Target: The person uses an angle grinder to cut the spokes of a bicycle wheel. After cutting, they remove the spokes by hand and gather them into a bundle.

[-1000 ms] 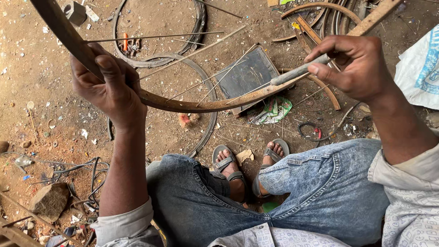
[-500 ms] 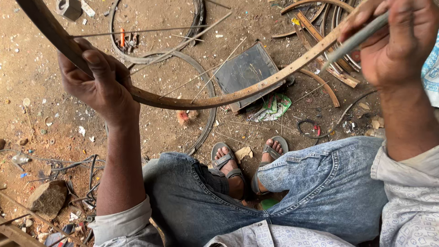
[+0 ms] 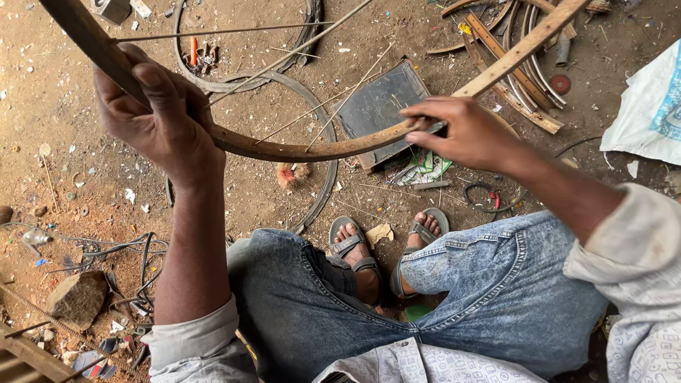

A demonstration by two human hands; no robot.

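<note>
Left hand (image 3: pixel 159 120) wrapped around rusty wheel rim (image 3: pixel 298 150); right hand (image 3: pixel 464 131) pinches small metal tool (image 3: pixel 434 129) against it; rim arcs left-to-right between both hands, above the knees.

Place: probably a roadside cycle-repair workshop.
Ground: bare dirt floor (image 3: pixel 57 92) below both hands.
Signs: rusty wheel rims (image 3: pixel 528 64) and loose spokes (image 3: pixel 213 30) beyond the hands.

Green printed wrapper (image 3: pixel 424 164) beside white sack (image 3: pixel 649 113)
</note>
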